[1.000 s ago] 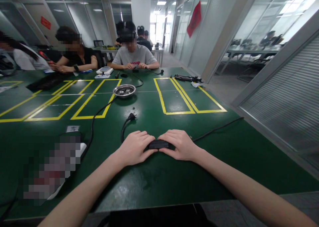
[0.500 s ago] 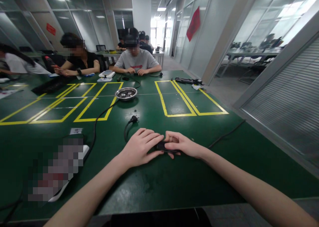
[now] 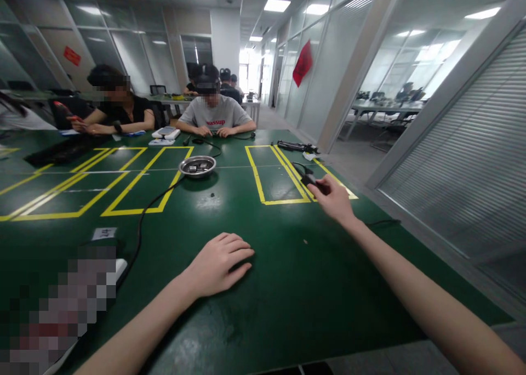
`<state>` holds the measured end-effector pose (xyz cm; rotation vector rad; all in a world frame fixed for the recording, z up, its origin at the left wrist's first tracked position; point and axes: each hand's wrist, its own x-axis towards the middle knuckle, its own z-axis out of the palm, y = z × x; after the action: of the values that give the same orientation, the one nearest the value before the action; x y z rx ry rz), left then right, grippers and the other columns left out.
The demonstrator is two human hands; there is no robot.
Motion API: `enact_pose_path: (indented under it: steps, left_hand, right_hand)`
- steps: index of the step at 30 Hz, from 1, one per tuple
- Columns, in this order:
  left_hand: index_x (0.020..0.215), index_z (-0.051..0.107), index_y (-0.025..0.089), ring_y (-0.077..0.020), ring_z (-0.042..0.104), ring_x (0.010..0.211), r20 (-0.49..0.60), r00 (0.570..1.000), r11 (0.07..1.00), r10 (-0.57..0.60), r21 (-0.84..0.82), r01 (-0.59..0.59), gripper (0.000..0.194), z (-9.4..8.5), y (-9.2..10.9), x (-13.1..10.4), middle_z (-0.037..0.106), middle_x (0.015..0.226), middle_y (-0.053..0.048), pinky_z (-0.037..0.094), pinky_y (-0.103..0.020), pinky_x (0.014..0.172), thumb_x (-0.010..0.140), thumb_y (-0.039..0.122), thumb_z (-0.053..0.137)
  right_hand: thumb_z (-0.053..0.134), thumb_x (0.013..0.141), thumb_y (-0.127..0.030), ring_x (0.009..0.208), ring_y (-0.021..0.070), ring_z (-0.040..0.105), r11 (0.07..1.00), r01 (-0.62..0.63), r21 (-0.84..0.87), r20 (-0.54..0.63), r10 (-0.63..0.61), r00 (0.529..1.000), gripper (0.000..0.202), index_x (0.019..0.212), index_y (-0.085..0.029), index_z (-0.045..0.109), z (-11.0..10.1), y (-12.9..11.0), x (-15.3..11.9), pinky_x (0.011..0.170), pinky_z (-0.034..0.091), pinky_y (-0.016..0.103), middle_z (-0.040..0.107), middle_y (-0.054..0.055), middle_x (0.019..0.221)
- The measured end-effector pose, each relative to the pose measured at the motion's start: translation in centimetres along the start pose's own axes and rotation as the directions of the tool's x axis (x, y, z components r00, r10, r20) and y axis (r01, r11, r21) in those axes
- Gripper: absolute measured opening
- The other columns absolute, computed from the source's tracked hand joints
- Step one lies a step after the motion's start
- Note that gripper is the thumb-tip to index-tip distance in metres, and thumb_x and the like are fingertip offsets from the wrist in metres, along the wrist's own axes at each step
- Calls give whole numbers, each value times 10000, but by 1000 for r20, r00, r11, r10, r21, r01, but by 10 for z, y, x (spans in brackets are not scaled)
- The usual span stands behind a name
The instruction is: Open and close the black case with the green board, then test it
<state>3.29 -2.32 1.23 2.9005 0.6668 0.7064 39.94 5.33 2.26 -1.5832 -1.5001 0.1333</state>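
My right hand (image 3: 333,198) is closed on a black adapter (image 3: 309,180) with a dark cable, over the right-hand yellow taped rectangles (image 3: 285,202). Palm down on the green table (image 3: 271,309), my left hand (image 3: 224,262) has its fingers extended and holds nothing. Ahead of it, beyond a stretch of table, stands a round metal bowl (image 3: 197,175) with small metal pieces inside.
A black cable (image 3: 141,221) runs from near the bowl to a blurred white-edged object (image 3: 121,266) at the left. Black folded gear (image 3: 296,146) lies at the far right. Across the table sits a person in a grey shirt (image 3: 211,112); another in black (image 3: 135,112) is farther left.
My right hand has carried the black adapter and its cable away from my left hand, forward and right. My left hand now rests apart from it. The view has tilted up.
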Motion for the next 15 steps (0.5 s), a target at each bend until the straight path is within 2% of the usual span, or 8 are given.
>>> enact_pose_path:
  steps: [2, 3, 4, 6, 8, 11, 13, 15]
  left_hand:
    - [1134, 714, 188, -219, 704, 1030, 3, 1000, 1000, -9, -7, 9, 226, 0, 0, 0, 769, 1096, -87, 553, -386, 916, 1027, 289, 543]
    - [1129, 715, 187, -217, 706, 1019, 4, 1000, 1000, -13, -12, 13, 226, 0, 0, 0, 770, 1088, -87, 552, -382, 908, 1028, 288, 540]
    - [1125, 716, 187, -215, 707, 1011, 4, 1000, 1000, -15, -16, 15, 225, 0, 0, -1, 770, 1084, -85, 551, -379, 902, 1029, 287, 538]
    - [1123, 715, 188, -213, 708, 1004, 10, 1000, 1000, -19, -22, 19, 223, 1, 0, -1, 770, 1087, -80, 546, -375, 893, 1031, 288, 538]
    - [1124, 712, 189, -211, 708, 999, 20, 1000, 1000, -18, -25, 19, 215, 2, -1, -2, 769, 1086, -73, 541, -371, 888, 1030, 287, 545]
    - [1126, 709, 191, -206, 707, 996, 40, 999, 999, -25, -27, 26, 206, 1, -1, -2, 768, 1083, -69, 539, -363, 885, 1025, 284, 556]
    - [1133, 709, 190, -205, 707, 994, 50, 998, 999, -29, -32, 30, 216, 0, 0, -2, 768, 1082, -74, 542, -359, 882, 1028, 298, 554]
    - [1139, 710, 189, -207, 707, 994, 55, 998, 999, -35, -37, 37, 232, 0, 0, -2, 767, 1080, -80, 544, -360, 883, 1032, 316, 548]
  right_hand:
    - [628, 855, -500, 751, 287, 674, 952, 102, -287, 133, -66, 989, 273, 825, -248, 527, 2, 15, -7, 617, 413, 318, 714, 90, 816]
    - [620, 863, -469, 755, 291, 669, 920, 158, -359, 206, -87, 975, 240, 830, -243, 544, 3, 22, -11, 625, 409, 320, 706, 93, 807]
    - [610, 873, -450, 769, 291, 667, 896, 216, -389, 263, -117, 958, 222, 836, -237, 557, 4, 28, -13, 638, 414, 321, 701, 96, 815]
    - [601, 893, -444, 801, 281, 664, 870, 281, -405, 303, -163, 939, 219, 866, -227, 584, 5, 38, -15, 664, 431, 318, 694, 103, 862]
    - [609, 900, -451, 822, 276, 662, 866, 236, -441, 253, -132, 958, 230, 900, -221, 604, 6, 44, -12, 666, 436, 315, 692, 110, 916]
    - [629, 897, -457, 843, 290, 658, 848, 35, -529, 114, 31, 993, 247, 959, -218, 625, 7, 50, -4, 642, 424, 323, 692, 124, 956]
    - [634, 894, -458, 856, 299, 651, 828, -75, -556, 51, 124, 991, 267, 1001, -214, 637, 7, 56, 0, 640, 427, 330, 693, 134, 970]
    - [637, 884, -436, 880, 297, 648, 836, -105, -539, 42, 151, 988, 265, 1020, -209, 647, 6, 64, 3, 660, 445, 335, 700, 136, 988]
